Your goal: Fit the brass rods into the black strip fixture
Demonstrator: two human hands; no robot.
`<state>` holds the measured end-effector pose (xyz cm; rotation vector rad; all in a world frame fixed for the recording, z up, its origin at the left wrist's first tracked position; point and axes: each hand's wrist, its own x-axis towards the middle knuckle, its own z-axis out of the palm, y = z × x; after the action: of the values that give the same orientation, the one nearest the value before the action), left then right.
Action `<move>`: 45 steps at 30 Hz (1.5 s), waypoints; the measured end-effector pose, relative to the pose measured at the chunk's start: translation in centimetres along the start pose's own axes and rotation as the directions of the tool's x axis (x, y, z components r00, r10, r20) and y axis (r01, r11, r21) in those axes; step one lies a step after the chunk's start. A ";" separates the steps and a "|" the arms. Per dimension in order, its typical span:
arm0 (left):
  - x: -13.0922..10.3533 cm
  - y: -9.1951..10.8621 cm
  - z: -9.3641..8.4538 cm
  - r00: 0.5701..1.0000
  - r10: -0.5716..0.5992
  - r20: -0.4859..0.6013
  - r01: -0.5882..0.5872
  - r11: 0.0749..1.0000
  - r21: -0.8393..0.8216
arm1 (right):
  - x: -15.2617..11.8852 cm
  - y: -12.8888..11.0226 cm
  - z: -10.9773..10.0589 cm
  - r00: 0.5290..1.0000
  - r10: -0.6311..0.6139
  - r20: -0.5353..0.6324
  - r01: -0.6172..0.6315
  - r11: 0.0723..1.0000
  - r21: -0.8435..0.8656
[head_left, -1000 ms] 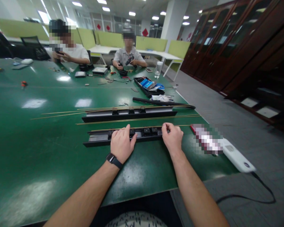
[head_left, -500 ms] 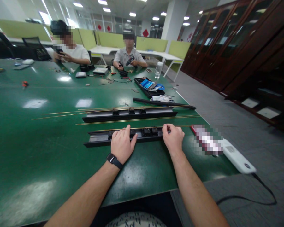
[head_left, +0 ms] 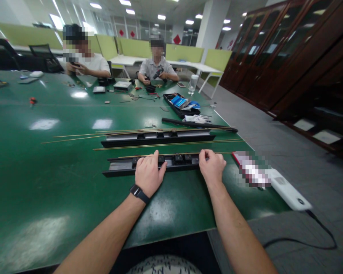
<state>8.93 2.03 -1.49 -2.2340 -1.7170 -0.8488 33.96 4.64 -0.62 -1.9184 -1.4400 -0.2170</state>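
A long black channel (head_left: 121, 173) with a silvery inner face lies crosswise in front of me on the green table. Several small black blocks (head_left: 178, 159) sit inside it. My left hand (head_left: 149, 172) lies across the channel's middle, closed over it, its thumb at the near wall and a finger reaching past the far one. At the channel's right end, my right hand (head_left: 212, 166) pinches a thin brass-coloured rod (head_left: 228, 153) that runs along the far wall. Its fingertips hide the exact grip. A second black channel (head_left: 122, 143), also with blocks, lies just beyond.
More thin rods (head_left: 125, 147) lie around the second channel. Behind are a black bar (head_left: 200, 124), white gloves (head_left: 197, 119) and a black tray (head_left: 177, 108) of blue items. A phone-like thing (head_left: 251, 169) and a white corded device (head_left: 288, 190) are rightward. Two people sit opposite.
My right hand and the thin rod have shifted slightly right along the channel. My left hand stays in place on the channel. The whole view has moved a little.
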 end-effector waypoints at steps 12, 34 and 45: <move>0.0 0.0 0.1 1.000 -0.010 0.001 0.010 1.000 -0.025 | 0.0 0.4 0.3 0.999 0.035 -0.024 -0.034 0.999 0.009; -0.1 -0.1 0.1 1.000 -0.004 0.005 0.004 1.000 -0.005 | 0.0 0.4 0.3 1.000 0.020 -0.015 -0.019 1.000 0.022; -0.1 0.0 0.0 1.000 -0.007 0.005 0.007 1.000 -0.020 | -0.1 0.2 0.2 1.000 0.015 -0.016 -0.015 1.000 0.023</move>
<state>8.91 1.99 -1.54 -2.2458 -1.7275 -0.8667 34.01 4.72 -0.90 -1.9041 -1.4114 -0.2071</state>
